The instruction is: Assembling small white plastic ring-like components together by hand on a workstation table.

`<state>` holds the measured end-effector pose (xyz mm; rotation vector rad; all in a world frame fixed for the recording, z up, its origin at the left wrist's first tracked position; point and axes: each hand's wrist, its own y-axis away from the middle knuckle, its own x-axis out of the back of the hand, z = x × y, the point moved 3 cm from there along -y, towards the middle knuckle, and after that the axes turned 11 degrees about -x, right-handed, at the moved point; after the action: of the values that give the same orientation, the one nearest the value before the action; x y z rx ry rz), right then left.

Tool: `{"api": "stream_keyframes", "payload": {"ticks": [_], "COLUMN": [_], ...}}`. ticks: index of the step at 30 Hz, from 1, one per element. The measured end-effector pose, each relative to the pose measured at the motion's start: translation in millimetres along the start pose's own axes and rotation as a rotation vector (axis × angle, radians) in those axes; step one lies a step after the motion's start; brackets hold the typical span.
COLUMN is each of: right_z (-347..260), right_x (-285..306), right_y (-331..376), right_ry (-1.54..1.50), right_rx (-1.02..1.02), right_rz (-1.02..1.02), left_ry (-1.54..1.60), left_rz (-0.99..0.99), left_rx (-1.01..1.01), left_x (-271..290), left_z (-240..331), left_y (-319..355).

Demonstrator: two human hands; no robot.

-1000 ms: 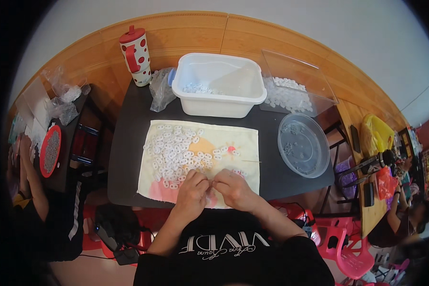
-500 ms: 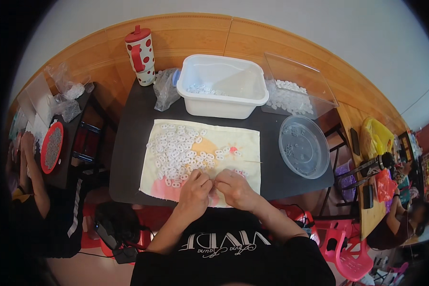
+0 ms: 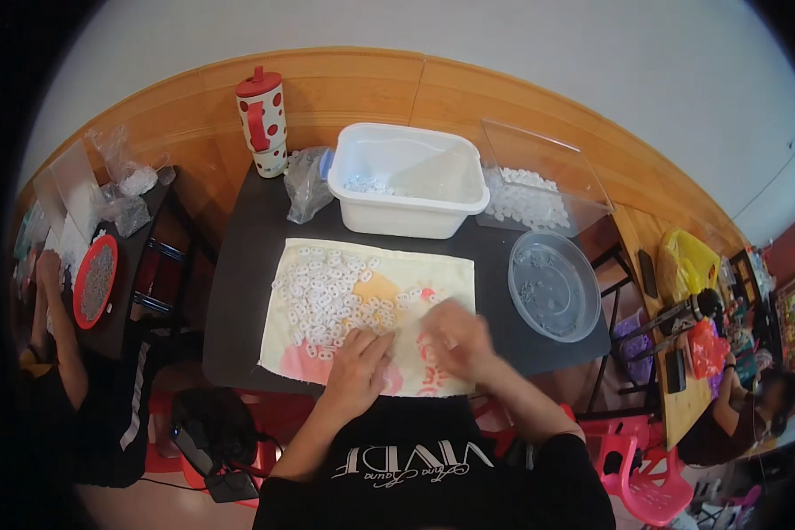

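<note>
My left hand [image 3: 359,367] rests at the near edge of a pale yellow printed cloth [image 3: 450,265]. Its fingers are curled and pressed together; whatever is between them is too small or hidden to make out. To its right, my right hand [image 3: 455,340] is over the cloth and apart from the left one, its fingers smeared by motion. A loose heap of small white oval pieces with two holes [image 3: 314,287] covers the cloth's left half, reaching my left fingertips. A few more white pieces [image 3: 406,298] lie near the middle, just beyond my right hand.
Behind the cloth stands a white plastic tub [image 3: 406,216] with small pieces inside. Right of it are a clear tray [image 3: 539,208] with white discs and a round clear lid [image 3: 556,305] holding small grey bits. A dotted tumbler [image 3: 262,124] and plastic bag [image 3: 309,185] stand back left.
My right hand has parted from the left and moved right and slightly away over the cloth. The left hand stays nearly in place. The whole view has shifted a little downward.
</note>
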<state>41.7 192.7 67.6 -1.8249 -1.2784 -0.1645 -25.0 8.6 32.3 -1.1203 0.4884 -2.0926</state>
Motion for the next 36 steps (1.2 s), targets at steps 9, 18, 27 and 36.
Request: {"api": "stream_keyframes", "payload": {"ticks": [9,18,27,36], "right_z": [94.2,55.3,96.9,99.6], "right_x": [165.3,20.4,-7.5,-8.7], "right_y": [-136.9,-38.9,-42.2,-74.1], "right_ry": [0.520,0.814,0.919,0.879], "right_rx": [-0.016,-0.183,-0.291,-0.095], "right_rz": [0.671,-0.151,-0.175,-0.076], "left_ry": [-0.012,-0.403,-0.547,-0.564], "left_rz": [0.032,0.088,-0.165,-0.138], "left_rx": [-0.111,0.023,0.303,0.398], "left_x": [15.2,121.3,105.9,108.2], "left_z": [9.2,-89.6,-174.9,-181.9], "left_y": [4.9,-32.2,-58.0,-69.3]}}
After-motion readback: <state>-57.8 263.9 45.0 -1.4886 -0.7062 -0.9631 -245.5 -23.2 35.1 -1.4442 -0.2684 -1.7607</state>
